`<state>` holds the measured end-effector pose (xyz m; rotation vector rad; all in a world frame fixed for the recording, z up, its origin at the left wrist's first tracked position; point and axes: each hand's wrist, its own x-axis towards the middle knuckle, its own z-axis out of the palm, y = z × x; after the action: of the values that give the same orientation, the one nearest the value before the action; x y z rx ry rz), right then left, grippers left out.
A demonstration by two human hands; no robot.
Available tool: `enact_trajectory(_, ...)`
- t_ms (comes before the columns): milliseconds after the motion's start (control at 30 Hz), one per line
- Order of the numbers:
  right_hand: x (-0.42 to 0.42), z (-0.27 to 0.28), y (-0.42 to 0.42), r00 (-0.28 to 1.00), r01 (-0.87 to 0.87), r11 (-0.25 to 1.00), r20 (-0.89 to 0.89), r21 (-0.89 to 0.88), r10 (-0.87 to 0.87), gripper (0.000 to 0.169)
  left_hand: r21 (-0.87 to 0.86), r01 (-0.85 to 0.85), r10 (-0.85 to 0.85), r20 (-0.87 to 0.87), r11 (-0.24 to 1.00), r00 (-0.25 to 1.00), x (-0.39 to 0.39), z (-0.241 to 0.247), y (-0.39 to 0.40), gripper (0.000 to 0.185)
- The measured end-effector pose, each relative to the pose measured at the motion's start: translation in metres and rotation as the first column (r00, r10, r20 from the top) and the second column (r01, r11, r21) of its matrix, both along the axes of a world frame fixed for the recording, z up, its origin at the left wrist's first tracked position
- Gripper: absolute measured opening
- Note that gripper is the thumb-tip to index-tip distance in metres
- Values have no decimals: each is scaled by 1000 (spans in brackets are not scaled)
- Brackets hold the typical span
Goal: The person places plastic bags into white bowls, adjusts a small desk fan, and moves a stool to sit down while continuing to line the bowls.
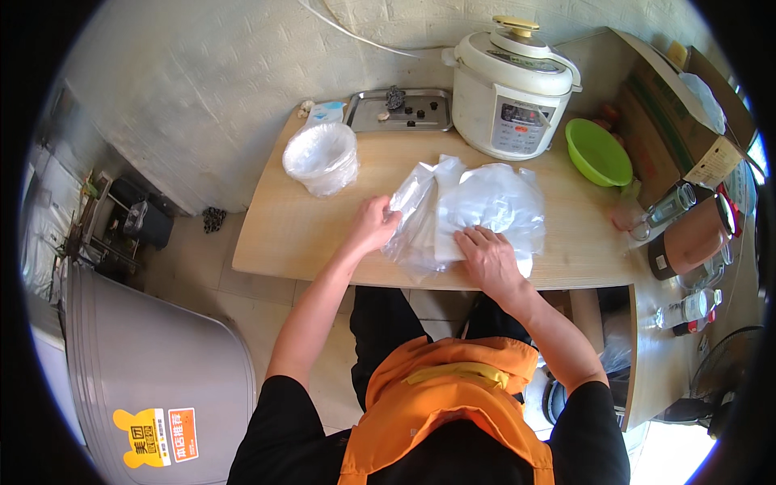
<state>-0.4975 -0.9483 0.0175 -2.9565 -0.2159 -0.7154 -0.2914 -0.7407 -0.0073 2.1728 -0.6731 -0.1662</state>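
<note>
My left hand [374,225] pinches the edge of a clear plastic bag [414,193], which spreads over the wooden table [303,233] in crumpled folds. To its right lies a flat pile of white translucent plastic bags [494,197]. My right hand [485,251] rests on the near edge of that pile, fingers bent against the plastic; whether they grip a sheet is hidden. Beyond my left hand stands a round tub covered in clear plastic [321,157], its mouth facing up.
A white electric pressure cooker [515,91] and a metal tray [370,118] with a steel-wool scrubber [395,97] stand at the back. To the right are a green plastic bowl [597,151], a cardboard box [661,115], a brown kettle [691,236] and a plastic bottle [685,309].
</note>
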Motion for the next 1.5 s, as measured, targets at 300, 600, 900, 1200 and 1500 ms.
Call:
enact_trajectory(300, -18, 40, -22, 998, -7, 909, -52, 418, 31, 69, -628, 92, -211, -118, 772, 970, -4, 154, -38, 15)
enact_trajectory(600, -1, 55, -79, 938, -51, -83, 20, 995, -345, 40, -311, 592, -556, 204, 743, 806, -55, 169, -95, 45)
enact_trajectory(900, -60, 44, -79, 811, 394, 853, 309, 342, -498, 45, 473, -203, -78, 509, 857, 857, 37, 93, 52, 27)
enact_trajectory(1200, -31, 41, -89, 997, 61, 890, -61, 452, -38, 15, 159, 70, -170, 787, 985, 594, -75, 85, -38, 28)
enact_trajectory(1500, -24, 11, -114, 974, 202, 869, -189, 451, -128, 14, 98, 789, -708, 520, 606, 478, -129, 68, -125, 12)
